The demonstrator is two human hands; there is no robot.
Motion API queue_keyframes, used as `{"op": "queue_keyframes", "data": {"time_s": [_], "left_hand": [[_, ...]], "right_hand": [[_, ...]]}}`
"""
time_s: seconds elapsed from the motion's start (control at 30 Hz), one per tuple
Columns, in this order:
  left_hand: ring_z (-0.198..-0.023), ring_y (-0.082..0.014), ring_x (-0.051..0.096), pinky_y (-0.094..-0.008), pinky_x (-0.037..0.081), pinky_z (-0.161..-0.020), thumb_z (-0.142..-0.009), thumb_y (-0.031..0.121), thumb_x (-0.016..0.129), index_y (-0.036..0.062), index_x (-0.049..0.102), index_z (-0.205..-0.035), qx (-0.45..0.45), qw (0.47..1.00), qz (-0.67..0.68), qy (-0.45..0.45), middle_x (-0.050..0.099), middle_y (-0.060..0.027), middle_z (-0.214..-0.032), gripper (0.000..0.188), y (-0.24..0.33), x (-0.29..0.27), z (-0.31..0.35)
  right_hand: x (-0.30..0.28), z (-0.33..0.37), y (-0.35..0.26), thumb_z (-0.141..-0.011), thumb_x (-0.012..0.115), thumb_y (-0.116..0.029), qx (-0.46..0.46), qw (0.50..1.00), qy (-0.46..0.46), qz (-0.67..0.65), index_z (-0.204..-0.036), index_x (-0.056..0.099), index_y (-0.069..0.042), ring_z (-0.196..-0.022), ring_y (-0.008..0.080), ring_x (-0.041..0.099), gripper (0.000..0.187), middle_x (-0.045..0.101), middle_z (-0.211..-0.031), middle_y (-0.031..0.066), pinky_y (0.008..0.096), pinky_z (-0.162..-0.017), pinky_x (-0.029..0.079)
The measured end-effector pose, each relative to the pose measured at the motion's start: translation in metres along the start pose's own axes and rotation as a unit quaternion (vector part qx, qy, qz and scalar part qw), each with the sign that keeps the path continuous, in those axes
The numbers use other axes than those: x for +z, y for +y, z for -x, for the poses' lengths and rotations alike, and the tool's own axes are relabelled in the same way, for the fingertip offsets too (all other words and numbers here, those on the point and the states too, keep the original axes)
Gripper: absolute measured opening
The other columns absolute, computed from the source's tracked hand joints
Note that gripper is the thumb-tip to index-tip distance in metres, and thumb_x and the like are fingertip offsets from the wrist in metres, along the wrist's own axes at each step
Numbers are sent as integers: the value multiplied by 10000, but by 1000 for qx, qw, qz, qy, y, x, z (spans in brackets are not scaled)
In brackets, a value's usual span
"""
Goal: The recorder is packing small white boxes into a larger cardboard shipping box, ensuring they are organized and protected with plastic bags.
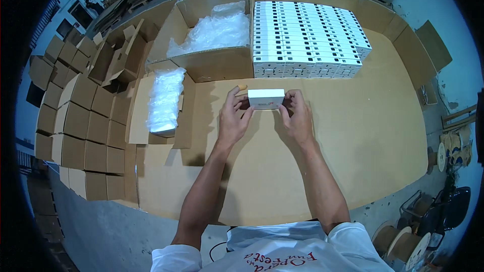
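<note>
A small white box [266,98] stands on the cardboard-covered table between my two hands. My left hand [235,116] is closed on its left end, with the thumb low at the near face and a tan wrap on one fingertip. At the right end, my right hand [296,114] grips the same box between thumb and fingers. Left of my left hand lies an open brown carton [186,108] holding a row of items in clear bubble wrap [165,102]. Beyond my hands, many similar white boxes [307,40] are stacked in tight rows.
A larger carton [222,65] with loose bubble wrap [214,27] stands at the back, left of the stacked boxes. Several brown cartons [75,106] are piled along the left side. Cardboard walls [411,53] edge the table's far right. Cable spools [403,242] sit on the floor at lower right.
</note>
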State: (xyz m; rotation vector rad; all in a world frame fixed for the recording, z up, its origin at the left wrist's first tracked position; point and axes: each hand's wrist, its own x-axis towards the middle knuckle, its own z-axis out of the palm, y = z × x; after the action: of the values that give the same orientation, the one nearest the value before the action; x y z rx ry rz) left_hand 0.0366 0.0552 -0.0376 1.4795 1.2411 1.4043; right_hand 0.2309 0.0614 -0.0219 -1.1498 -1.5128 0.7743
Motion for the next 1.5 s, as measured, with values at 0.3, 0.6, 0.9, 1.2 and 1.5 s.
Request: {"op": "queue_keyframes", "data": {"time_s": [0.3, 0.6, 0.9, 1.2, 1.5], "left_hand": [[-1067, -231, 656, -344, 525, -958, -877, -53, 673, -15, 351, -1420, -10, 997, -81, -17, 656, -177, -1121, 633, -3, -15, -20], [-1185, -255, 562, -390, 441, -1048, -885, 52, 668, -19, 357, -1421, 47, 997, 4, 67, 564, -163, -1220, 624, 17, -16, -8], [-863, -260, 608, -362, 484, -773, -874, 95, 665, 0, 622, -1122, 190, 939, -244, 152, 646, -133, -992, 269, 136, -19, -105], [-1022, -313, 691, -382, 530, -900, -851, 308, 740, -11, 668, -1167, -43, 899, -436, 6, 712, -199, -1101, 455, 75, -73, -338], [-1164, -370, 623, -428, 496, -997, -731, 339, 836, 26, 666, -1228, -140, 804, -571, -89, 652, -225, -1240, 611, -20, -58, -422]], "right_hand": [[12, -19, 12, -855, 664, 24, -1, 999, -33, 31, -1086, 493, -3, -969, 367, 686, 289, 660, -994, 209, 419, -847, 544], [4, -12, -14, -779, 750, -40, 49, 998, -41, 20, -1189, 489, -17, -1017, 288, 671, 486, 658, -1094, 175, 385, -911, 528], [-16, -37, -27, -759, 750, -35, 94, 992, -81, 22, -1321, 427, -19, -1166, 304, 585, 648, 578, -1237, 197, 410, -1014, 468], [-28, -55, -24, -770, 737, -45, 97, 993, -72, 14, -1332, 428, -9, -1165, 307, 585, 643, 577, -1243, 186, 410, -1025, 456], [-36, -79, -12, -801, 708, -57, 118, 990, -71, -16, -1339, 424, 0, -1187, 308, 591, 611, 570, -1273, 193, 410, -1031, 456]]}}
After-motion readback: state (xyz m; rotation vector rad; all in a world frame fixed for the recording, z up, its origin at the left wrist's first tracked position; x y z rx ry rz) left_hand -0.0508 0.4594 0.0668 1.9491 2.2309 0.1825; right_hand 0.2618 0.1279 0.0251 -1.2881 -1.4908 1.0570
